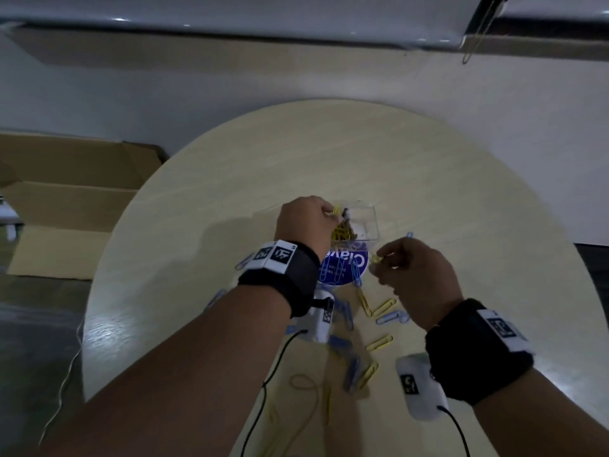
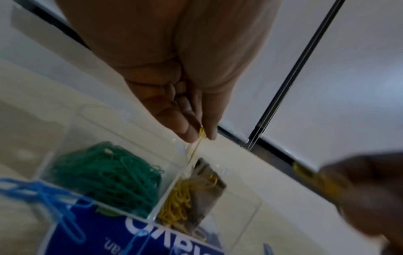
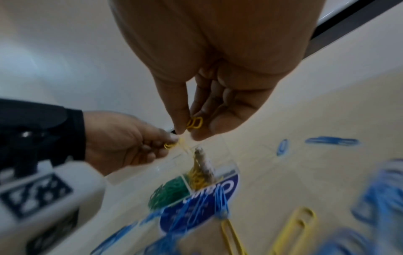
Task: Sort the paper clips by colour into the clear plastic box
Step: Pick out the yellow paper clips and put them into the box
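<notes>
The clear plastic box [image 1: 369, 222] stands mid-table on a blue label. Its compartments hold green clips [image 2: 113, 176], yellow clips [image 2: 181, 201] and blue clips [image 2: 48, 195]. My left hand [image 1: 330, 212] hovers over the box's far side, thumb and fingers pinching a yellow clip [image 2: 197, 146] that hangs above the yellow compartment. My right hand [image 1: 379, 259] is just right of the box, above the table. It pinches another yellow clip [image 3: 195, 122] between thumb and forefinger. The head view hides the green compartment behind my left wrist.
Loose yellow clips [image 1: 384, 306] and blue clips [image 1: 392, 317] lie scattered on the round wooden table [image 1: 329, 153] between my forearms. A yellow rubber band [image 1: 304, 382] and camera cables [image 1: 280, 364] lie near me. Cardboard boxes [image 1: 66, 192] sit on the floor to the left.
</notes>
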The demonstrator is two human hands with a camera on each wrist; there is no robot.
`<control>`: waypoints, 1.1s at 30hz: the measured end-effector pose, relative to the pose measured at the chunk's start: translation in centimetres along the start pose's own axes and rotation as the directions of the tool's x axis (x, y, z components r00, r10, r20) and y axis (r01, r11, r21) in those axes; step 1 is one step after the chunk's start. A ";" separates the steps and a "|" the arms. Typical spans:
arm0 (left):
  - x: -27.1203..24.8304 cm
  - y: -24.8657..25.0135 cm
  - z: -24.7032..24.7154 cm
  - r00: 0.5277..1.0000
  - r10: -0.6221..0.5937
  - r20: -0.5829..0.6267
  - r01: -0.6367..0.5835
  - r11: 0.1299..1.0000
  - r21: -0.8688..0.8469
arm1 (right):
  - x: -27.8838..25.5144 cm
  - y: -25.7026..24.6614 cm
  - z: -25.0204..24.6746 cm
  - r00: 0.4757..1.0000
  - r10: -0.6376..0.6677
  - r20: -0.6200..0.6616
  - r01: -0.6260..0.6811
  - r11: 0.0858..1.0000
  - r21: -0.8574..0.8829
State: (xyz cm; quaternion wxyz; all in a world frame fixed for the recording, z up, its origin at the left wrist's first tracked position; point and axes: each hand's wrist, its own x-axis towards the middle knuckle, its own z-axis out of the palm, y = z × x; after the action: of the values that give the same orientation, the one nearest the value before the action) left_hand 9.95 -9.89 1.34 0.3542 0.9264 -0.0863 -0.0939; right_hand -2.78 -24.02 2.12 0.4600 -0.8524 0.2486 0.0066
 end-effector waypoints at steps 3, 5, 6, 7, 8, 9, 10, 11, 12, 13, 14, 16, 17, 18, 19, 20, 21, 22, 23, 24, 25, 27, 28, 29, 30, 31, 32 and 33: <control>0.3 -0.1 1.0 1.000 -0.028 0.013 0.028 0.999 0.021 | 1.6 -1.0 -0.5 0.999 -0.026 -0.033 0.026 1.000 0.013; 0.1 -0.4 0.7 0.999 -0.003 -0.037 0.002 1.000 -0.012 | 2.9 -1.9 -0.2 0.999 -0.026 -0.036 0.027 0.999 0.030; -0.1 -0.6 0.4 0.998 0.006 -0.062 -0.008 0.999 -0.034 | 3.5 -2.3 0.0 0.999 -0.026 -0.034 0.027 0.999 0.029; -0.3 -0.9 -0.1 0.997 0.010 -0.082 -0.015 0.998 -0.061 | 4.2 -2.7 0.3 0.999 -0.025 -0.031 0.026 0.999 0.020; -0.6 -1.3 -0.6 0.995 0.008 -0.098 -0.017 0.996 -0.089 | 4.9 -3.1 0.7 0.999 -0.025 -0.028 0.025 1.000 0.013; -1.0 -1.7 -1.3 0.994 0.003 -0.113 -0.016 0.993 -0.117 | 5.5 -3.5 1.1 0.999 -0.021 -0.027 0.021 1.000 0.002; -1.6 -2.0 -2.0 0.992 -0.009 -0.122 -0.009 0.989 -0.145 | 6.0 -3.8 1.5 1.000 -0.014 -0.022 0.014 1.000 -0.009; -2.2 -2.5 -2.7 0.991 -0.024 -0.131 0.000 0.985 -0.175 | 6.4 -4.2 1.9 1.000 -0.012 -0.014 0.012 1.000 -0.027; -2.9 -2.9 -3.3 0.989 -0.036 -0.142 0.006 0.979 -0.203 | 6.7 -4.6 2.3 1.000 -0.016 -0.004 0.015 0.999 -0.047; -3.7 -3.2 -3.9 0.988 -0.047 -0.149 0.012 0.975 -0.224 | 6.9 -5.0 2.5 1.000 -0.022 0.010 0.023 0.997 -0.067; -4.6 -3.5 -4.3 0.987 -0.057 -0.150 0.019 0.970 -0.241 | 7.0 -5.3 2.6 0.999 -0.031 0.030 0.033 0.996 -0.088; -6.2 -4.3 -4.9 0.988 -0.075 -0.136 0.035 0.961 -0.275 | 6.6 -5.6 2.3 0.997 -0.053 0.056 0.059 0.992 -0.115; -7.0 -4.6 -5.1 0.989 -0.072 -0.128 0.034 0.960 -0.279 | 6.4 -5.3 1.8 0.998 -0.054 0.035 0.057 0.993 -0.098; -7.9 -5.2 -5.1 0.992 -0.055 -0.117 0.023 0.966 -0.259 | 6.0 -4.8 1.2 0.999 -0.041 -0.003 0.041 0.998 -0.052; -8.8 -6.0 -5.0 0.995 -0.025 -0.094 0.005 0.977 -0.213 | 5.4 -4.2 0.5 0.999 -0.023 -0.041 0.023 1.000 0.001; -9.7 -6.8 -4.8 0.999 0.010 -0.053 -0.018 0.988 -0.153 | 4.7 -3.5 -0.1 0.997 -0.011 -0.074 0.013 0.999 0.034; -10.5 -7.5 -4.5 0.998 0.054 0.009 -0.053 0.995 -0.084 | 3.8 -2.6 -0.6 0.996 -0.009 -0.094 0.011 1.000 0.028; -11.5 -8.2 -4.0 0.990 0.117 0.083 -0.117 0.993 -0.010 | 2.8 -1.7 -0.9 0.995 -0.014 -0.095 0.013 1.000 -0.015; -12.3 -8.7 -3.4 0.966 0.199 0.163 -0.212 0.975 0.064 | 1.6 -0.8 -1.2 0.997 -0.027 -0.073 0.021 0.996 -0.082; -13.2 -8.9 -2.8 0.926 0.287 0.246 -0.325 0.937 0.129 | 0.1 0.2 -1.2 0.999 -0.040 -0.029 0.035 0.987 -0.156; -14.1 -9.1 -2.1 0.869 0.371 0.327 -0.441 0.881 0.174 | -1.5 1.4 -1.1 0.998 -0.065 0.023 0.068 0.969 -0.235; -15.7 -9.4 -0.7 0.738 0.498 0.456 -0.632 0.747 0.208 | -4.6 3.9 -0.8 0.972 -0.185 0.147 0.230 0.886 -0.403; -16.4 -9.8 -0.2 0.694 0.515 0.503 -0.681 0.696 0.227 | -6.2 5.2 -0.5 0.944 -0.219 0.246 0.314 0.826 -0.467; -16.9 -10.2 0.1 0.678 0.498 0.541 -0.697 0.670 0.256 | -7.7 6.4 -0.2 0.912 -0.211 0.352 0.375 0.776 -0.507; -17.1 -10.8 0.1 0.685 0.471 0.556 -0.691 0.662 0.290 | -9.1 7.5 0.1 0.879 -0.161 0.449 0.409 0.738 -0.537; -17.2 -11.4 -0.1 0.706 0.441 0.554 -0.670 0.670 0.320 | -10.4 8.1 0.6 0.851 -0.100 0.516 0.426 0.706 -0.566; -17.1 -11.9 -0.5 0.731 0.416 0.542 -0.643 0.685 0.342 | -11.5 8.3 1.0 0.833 -0.044 0.551 0.431 0.677 -0.597; -16.8 -12.3 -0.9 0.751 0.397 0.528 -0.619 0.700 0.355 | -12.4 8.4 1.4 0.827 -0.020 0.562 0.433 0.660 -0.614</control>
State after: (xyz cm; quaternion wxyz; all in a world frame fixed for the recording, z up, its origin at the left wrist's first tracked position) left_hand -4.97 3.52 -4.32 0.0817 0.8810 -0.4390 -0.1564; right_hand -16.92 -21.57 -2.28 0.1337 -0.9538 -0.0178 0.2683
